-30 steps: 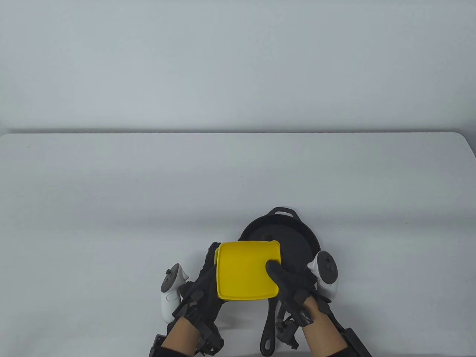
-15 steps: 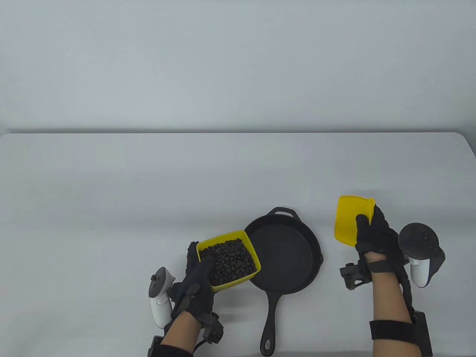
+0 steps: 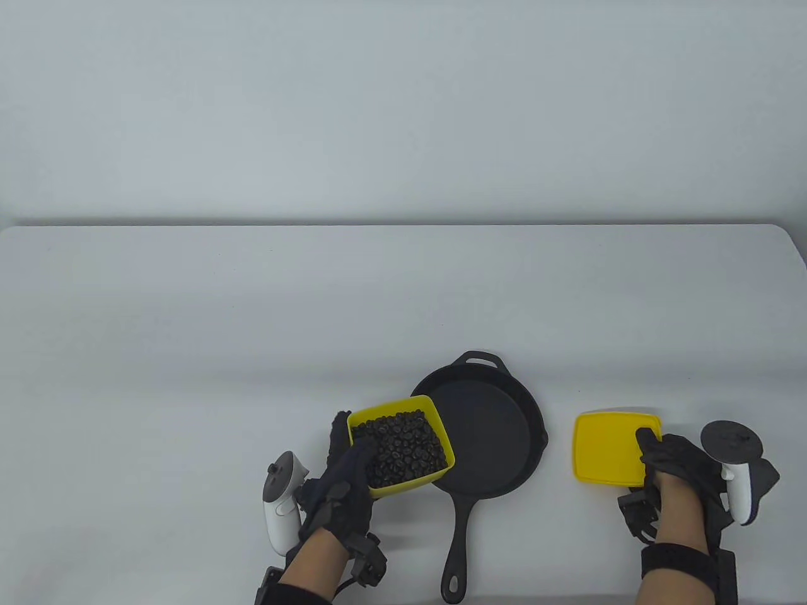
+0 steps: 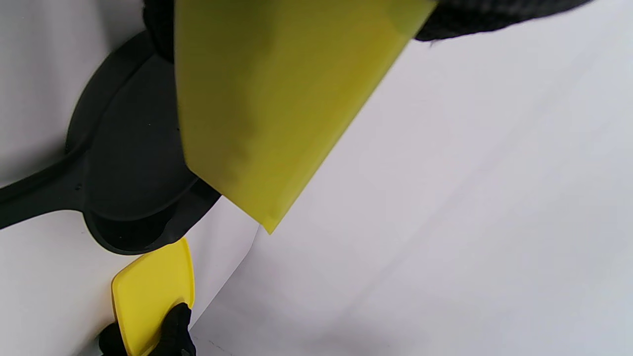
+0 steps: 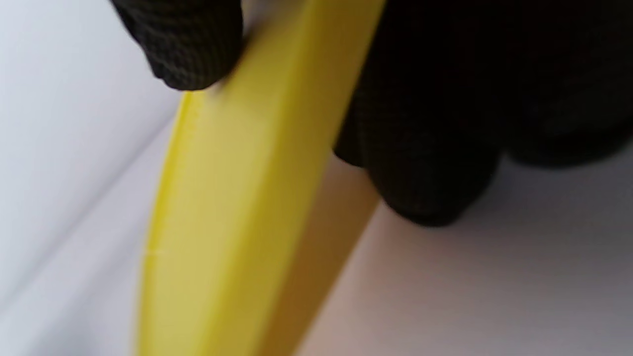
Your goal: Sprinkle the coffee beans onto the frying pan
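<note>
A black cast-iron frying pan (image 3: pixel 482 432) lies near the table's front edge, handle toward me; its inside is bare. My left hand (image 3: pixel 343 482) grips a yellow square container (image 3: pixel 403 482) full of dark coffee beans (image 3: pixel 400 449), held at the pan's left rim. The left wrist view shows the container's underside (image 4: pixel 267 109) above the pan (image 4: pixel 133 163). My right hand (image 3: pixel 671 463) pinches the near right corner of the yellow lid (image 3: pixel 611 447), which lies flat or almost flat on the table right of the pan. The right wrist view shows the lid's edge (image 5: pixel 237 207) between thumb and fingers.
The white table (image 3: pixel 252 315) stretches far behind and to the left of the pan. Its far edge meets a plain grey wall.
My right hand lifted the lid off the container, carried it right, then lowered it to the table. My left hand shifted the open container slightly right, toward the pan.
</note>
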Action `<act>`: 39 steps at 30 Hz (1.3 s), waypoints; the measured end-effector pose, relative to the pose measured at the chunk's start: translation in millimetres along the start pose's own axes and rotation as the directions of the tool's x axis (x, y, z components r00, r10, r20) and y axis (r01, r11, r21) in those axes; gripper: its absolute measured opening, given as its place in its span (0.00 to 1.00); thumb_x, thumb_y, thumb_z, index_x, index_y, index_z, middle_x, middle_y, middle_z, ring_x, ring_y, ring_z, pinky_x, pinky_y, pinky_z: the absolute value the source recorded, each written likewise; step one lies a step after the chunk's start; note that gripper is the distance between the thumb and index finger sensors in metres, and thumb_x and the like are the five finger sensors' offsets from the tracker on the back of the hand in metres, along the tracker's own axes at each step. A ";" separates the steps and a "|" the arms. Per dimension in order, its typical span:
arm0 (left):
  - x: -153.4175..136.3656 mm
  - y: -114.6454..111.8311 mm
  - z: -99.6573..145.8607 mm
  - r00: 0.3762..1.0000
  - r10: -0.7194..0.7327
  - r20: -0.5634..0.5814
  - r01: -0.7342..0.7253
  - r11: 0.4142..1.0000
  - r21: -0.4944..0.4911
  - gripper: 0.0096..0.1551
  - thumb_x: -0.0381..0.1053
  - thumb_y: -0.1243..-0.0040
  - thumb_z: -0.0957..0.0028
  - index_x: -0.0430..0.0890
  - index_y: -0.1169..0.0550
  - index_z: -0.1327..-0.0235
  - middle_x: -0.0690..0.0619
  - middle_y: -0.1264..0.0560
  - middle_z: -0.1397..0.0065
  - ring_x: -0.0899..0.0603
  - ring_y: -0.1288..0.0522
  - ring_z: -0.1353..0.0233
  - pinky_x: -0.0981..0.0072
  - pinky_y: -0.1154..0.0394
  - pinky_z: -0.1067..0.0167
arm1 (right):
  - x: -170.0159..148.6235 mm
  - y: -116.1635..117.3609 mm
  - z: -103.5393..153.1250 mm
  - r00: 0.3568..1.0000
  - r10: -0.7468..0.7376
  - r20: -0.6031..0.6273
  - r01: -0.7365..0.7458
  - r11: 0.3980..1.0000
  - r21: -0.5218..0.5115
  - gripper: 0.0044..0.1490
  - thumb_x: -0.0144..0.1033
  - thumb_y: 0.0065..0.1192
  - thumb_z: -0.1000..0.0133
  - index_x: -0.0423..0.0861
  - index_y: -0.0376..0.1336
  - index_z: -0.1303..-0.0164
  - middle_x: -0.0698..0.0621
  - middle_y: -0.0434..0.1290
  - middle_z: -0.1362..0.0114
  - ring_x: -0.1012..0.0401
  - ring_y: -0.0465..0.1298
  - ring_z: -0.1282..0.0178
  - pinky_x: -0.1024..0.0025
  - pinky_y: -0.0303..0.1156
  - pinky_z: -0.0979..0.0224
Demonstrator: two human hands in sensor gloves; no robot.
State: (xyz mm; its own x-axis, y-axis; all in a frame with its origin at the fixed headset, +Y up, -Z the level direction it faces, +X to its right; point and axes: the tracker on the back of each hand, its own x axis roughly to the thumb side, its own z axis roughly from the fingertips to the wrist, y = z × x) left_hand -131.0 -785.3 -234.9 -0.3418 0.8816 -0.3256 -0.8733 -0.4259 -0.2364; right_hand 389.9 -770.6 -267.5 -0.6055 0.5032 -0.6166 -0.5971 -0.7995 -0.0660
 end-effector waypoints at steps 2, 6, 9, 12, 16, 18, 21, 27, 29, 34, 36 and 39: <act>-0.3 -0.1 -0.1 1.000 -0.001 -0.004 0.001 1.000 0.005 0.48 0.65 0.51 0.37 0.62 0.69 0.28 0.39 0.49 0.24 0.34 0.32 0.27 0.53 0.27 0.32 | 11.4 -5.1 2.8 0.972 0.234 0.022 -0.232 0.970 -0.065 0.46 0.52 0.58 0.40 0.25 0.61 0.32 0.34 0.78 0.48 0.44 0.87 0.65 0.59 0.83 0.67; -1.2 -0.2 -1.0 1.000 -0.001 -0.016 0.001 1.000 0.015 0.48 0.65 0.51 0.37 0.61 0.69 0.28 0.39 0.49 0.24 0.34 0.32 0.27 0.53 0.27 0.32 | 61.2 -15.0 21.4 0.802 0.590 0.096 -0.546 0.789 -0.281 0.41 0.53 0.57 0.39 0.29 0.67 0.36 0.33 0.78 0.44 0.41 0.86 0.59 0.55 0.83 0.62; -1.6 -1.2 -1.9 1.000 0.000 -0.014 0.000 1.000 0.009 0.48 0.66 0.51 0.37 0.61 0.69 0.28 0.39 0.49 0.24 0.34 0.32 0.27 0.53 0.27 0.31 | 111.0 -13.7 53.9 0.756 0.567 0.327 -0.433 0.808 -0.400 0.38 0.52 0.59 0.40 0.32 0.69 0.37 0.35 0.78 0.43 0.42 0.87 0.57 0.56 0.84 0.60; -1.3 -3.8 -1.4 1.000 -0.021 -0.005 0.021 1.000 0.009 0.49 0.66 0.51 0.37 0.61 0.69 0.28 0.39 0.49 0.24 0.34 0.33 0.27 0.53 0.27 0.31 | 173.6 -5.4 115.1 0.632 0.406 0.660 -0.169 0.903 -0.394 0.34 0.48 0.67 0.42 0.35 0.70 0.37 0.36 0.78 0.40 0.43 0.87 0.55 0.59 0.84 0.58; -0.8 -6.3 0.8 0.997 -0.078 0.005 0.078 0.997 0.010 0.49 0.66 0.51 0.37 0.61 0.70 0.28 0.39 0.50 0.24 0.33 0.33 0.27 0.53 0.28 0.31 | 231.8 20.8 175.4 0.480 0.086 0.873 -0.134 0.991 -0.024 0.32 0.43 0.74 0.45 0.38 0.69 0.36 0.35 0.72 0.31 0.41 0.83 0.44 0.63 0.85 0.51; -0.2 -8.1 1.8 0.996 -0.093 0.011 0.093 0.996 0.008 0.49 0.66 0.51 0.37 0.61 0.70 0.29 0.39 0.50 0.25 0.33 0.34 0.26 0.53 0.28 0.31 | 250.9 44.4 185.1 0.470 -0.081 0.879 -0.213 0.956 0.202 0.36 0.42 0.76 0.46 0.35 0.67 0.34 0.32 0.70 0.30 0.39 0.82 0.42 0.62 0.84 0.50; 0.4 -11.2 2.5 0.994 -0.102 0.025 0.102 0.995 0.001 0.49 0.66 0.52 0.37 0.61 0.70 0.29 0.39 0.50 0.25 0.33 0.34 0.26 0.53 0.28 0.31 | 265.2 76.9 185.1 0.523 -0.143 0.840 -0.348 0.864 0.364 0.43 0.44 0.76 0.45 0.32 0.62 0.28 0.28 0.64 0.27 0.34 0.77 0.38 0.59 0.83 0.48; 0.3 -11.0 1.9 0.988 -0.145 0.051 0.144 0.989 0.024 0.50 0.65 0.51 0.36 0.58 0.70 0.29 0.35 0.51 0.26 0.30 0.33 0.29 0.49 0.26 0.33 | 272.3 137.7 184.1 0.553 -0.013 0.833 -0.575 0.718 0.393 0.57 0.48 0.78 0.47 0.34 0.51 0.19 0.25 0.50 0.23 0.30 0.67 0.35 0.59 0.81 0.52; 2.1 -9.8 2.5 0.987 -0.155 0.051 0.153 0.987 0.039 0.50 0.65 0.50 0.36 0.57 0.70 0.28 0.34 0.51 0.27 0.29 0.33 0.30 0.48 0.26 0.34 | 274.8 149.2 187.6 0.544 0.022 0.839 -0.583 0.729 0.359 0.55 0.48 0.78 0.47 0.38 0.51 0.19 0.25 0.49 0.24 0.30 0.66 0.37 0.62 0.81 0.54; 1.4 -7.2 4.1 0.991 -0.127 0.049 0.125 0.991 0.044 0.50 0.65 0.51 0.36 0.57 0.70 0.28 0.33 0.51 0.27 0.29 0.33 0.30 0.48 0.25 0.35 | 278.1 164.7 191.2 0.542 0.014 0.840 -0.542 0.770 0.337 0.40 0.36 0.74 0.44 0.42 0.56 0.25 0.30 0.54 0.27 0.36 0.72 0.48 0.71 0.83 0.58; 1.2 -7.5 4.1 0.991 -0.127 0.046 0.125 0.991 0.041 0.50 0.65 0.51 0.36 0.57 0.70 0.28 0.33 0.51 0.27 0.29 0.33 0.30 0.48 0.25 0.35 | 274.6 164.9 187.1 0.555 -0.025 0.832 -0.499 0.790 0.356 0.33 0.30 0.72 0.43 0.44 0.59 0.29 0.32 0.57 0.28 0.38 0.73 0.51 0.72 0.84 0.60; 0.2 -9.3 2.4 0.993 -0.111 0.041 0.110 0.993 0.039 0.49 0.65 0.51 0.36 0.57 0.70 0.28 0.34 0.51 0.27 0.29 0.33 0.30 0.48 0.25 0.34 | 266.1 162.1 178.6 0.592 -0.102 0.799 -0.378 0.841 0.388 0.23 0.25 0.68 0.43 0.45 0.66 0.37 0.36 0.62 0.31 0.42 0.76 0.54 0.76 0.85 0.63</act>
State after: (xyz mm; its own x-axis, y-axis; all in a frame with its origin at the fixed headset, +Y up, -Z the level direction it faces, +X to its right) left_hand -123.7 -780.7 -230.6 -0.2564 0.9312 -0.2592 -0.9183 -0.3183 -0.2353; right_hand 38.1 -707.7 -302.2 -0.7182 0.6419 0.2687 -0.4769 -0.7352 0.4817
